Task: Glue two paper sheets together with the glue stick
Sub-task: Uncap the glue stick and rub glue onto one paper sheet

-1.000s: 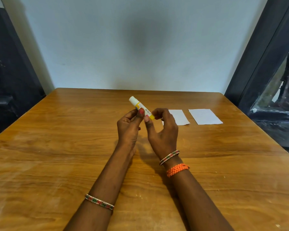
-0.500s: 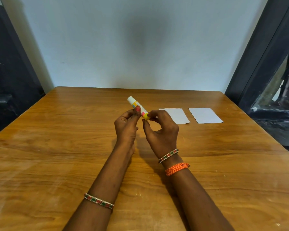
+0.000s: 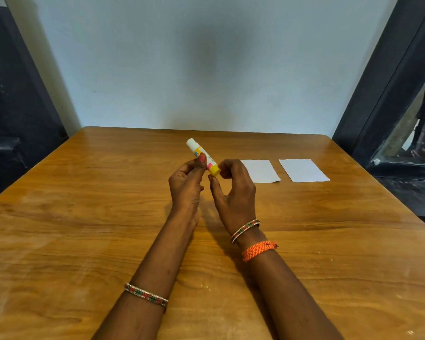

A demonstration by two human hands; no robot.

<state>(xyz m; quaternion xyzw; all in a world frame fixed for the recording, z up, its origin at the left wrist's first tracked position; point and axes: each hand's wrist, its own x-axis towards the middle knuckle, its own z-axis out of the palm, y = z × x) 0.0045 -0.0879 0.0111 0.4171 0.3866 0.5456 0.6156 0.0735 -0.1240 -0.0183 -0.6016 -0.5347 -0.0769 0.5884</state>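
A wooden desk (image 3: 84,217) carries two white sheets (image 3: 260,171) (image 3: 303,170) lying flat, side by side but apart, just beyond and right of the right hand (image 3: 233,192). Both hands hold the glue stick (image 3: 203,157) raised above the desk. The left hand (image 3: 185,185) pinches its barrel; right fingertips close loosely on the yellow base. The white cap looks on, so uncapping likely comes next.

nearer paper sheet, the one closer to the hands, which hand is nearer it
Right. The right hand overlaps the nearer paper sheet's left edge in view; the left hand sits farther left.
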